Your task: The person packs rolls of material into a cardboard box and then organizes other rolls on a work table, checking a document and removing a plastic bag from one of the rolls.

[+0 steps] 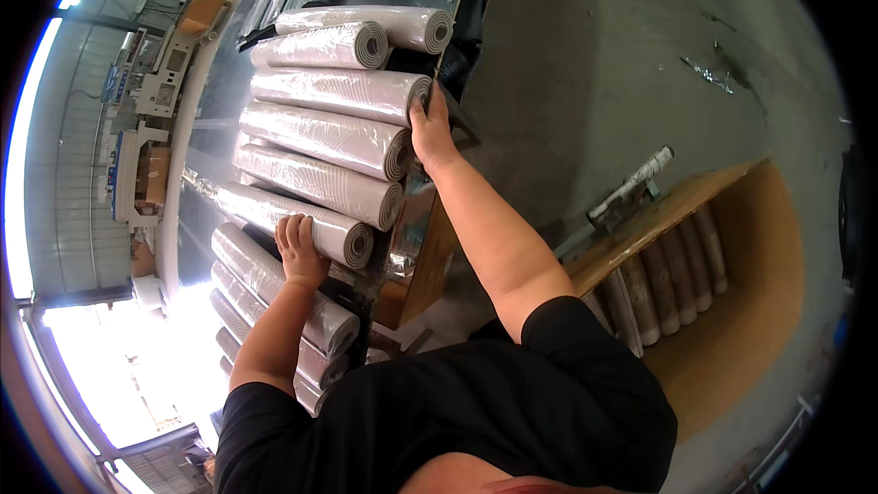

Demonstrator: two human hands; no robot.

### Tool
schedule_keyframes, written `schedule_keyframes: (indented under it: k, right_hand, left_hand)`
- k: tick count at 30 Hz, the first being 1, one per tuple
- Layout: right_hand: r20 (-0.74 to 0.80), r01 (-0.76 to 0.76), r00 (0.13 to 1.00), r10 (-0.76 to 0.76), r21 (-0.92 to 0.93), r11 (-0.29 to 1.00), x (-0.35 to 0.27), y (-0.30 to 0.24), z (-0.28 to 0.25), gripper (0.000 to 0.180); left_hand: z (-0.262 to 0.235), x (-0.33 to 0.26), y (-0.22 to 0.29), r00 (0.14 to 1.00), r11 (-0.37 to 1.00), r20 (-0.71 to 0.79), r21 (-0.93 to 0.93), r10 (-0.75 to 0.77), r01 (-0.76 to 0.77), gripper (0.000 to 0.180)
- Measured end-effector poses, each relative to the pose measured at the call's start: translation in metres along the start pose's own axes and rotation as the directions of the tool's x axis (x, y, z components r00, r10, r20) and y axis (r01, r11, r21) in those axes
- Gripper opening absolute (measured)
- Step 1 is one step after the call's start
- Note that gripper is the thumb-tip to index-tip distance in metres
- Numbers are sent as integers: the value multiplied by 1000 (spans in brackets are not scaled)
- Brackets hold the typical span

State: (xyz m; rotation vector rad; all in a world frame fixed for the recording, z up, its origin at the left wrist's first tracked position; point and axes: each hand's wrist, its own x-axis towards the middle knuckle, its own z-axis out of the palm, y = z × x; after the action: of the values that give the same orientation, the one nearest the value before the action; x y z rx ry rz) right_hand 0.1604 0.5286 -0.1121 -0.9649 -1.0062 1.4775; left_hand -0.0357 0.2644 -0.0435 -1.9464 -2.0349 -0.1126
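A row of rolled mats in clear plastic lies on a dark table (208, 151), their coiled ends toward the right edge. My left hand (302, 254) rests on top of one rolled mat (247, 206) in the middle of the row, fingers laid over its near end and not wrapped round it. Farther up the row, my right hand (433, 135) touches the coiled end of another rolled mat (338, 91). Its thumb is apart from the stretched fingers, which lie along that end. Two rolled mats (320, 48) overlap at the far end of the row.
At my right stands an open cardboard box (745, 311) holding several upright rolls (672, 274). A metal stand with a wrapped bar (631, 187) is beside it. More rolled mats (315, 316) are stacked near my left elbow. Machines (165, 73) line the left wall. Plastic scrap (707, 75) lies on the floor.
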Motion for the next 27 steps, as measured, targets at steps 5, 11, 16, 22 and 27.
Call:
schedule_keyframes:
  k: [5,11,16,22,27]
  right_hand:
    - [50,137,990,-135,-49,989,15,20,-9,59]
    - [159,21,987,-8,-86,996,14,-15,-26,56]
    - [84,324,944,-318,-408,854,60,-42,-22,63]
    - [546,737,652,-526,-620,269,117,-80,39,79]
    - [663,670,741,-102,-720,183,131,-102,76,96]
  left_hand:
    - [-1,2,-5,1000,1000,-21,-4,10,-10,80]
    - [-7,-1,-8,999,997,-47,-83,4,-8,75]
    - [-7,-4,-11,998,999,-52,-35,-44,42,77]
    - [0,-5,-12,997,996,-47,-61,-69,66,57]
    - [0,-8,-12,995,995,-57,-48,-86,84,47]
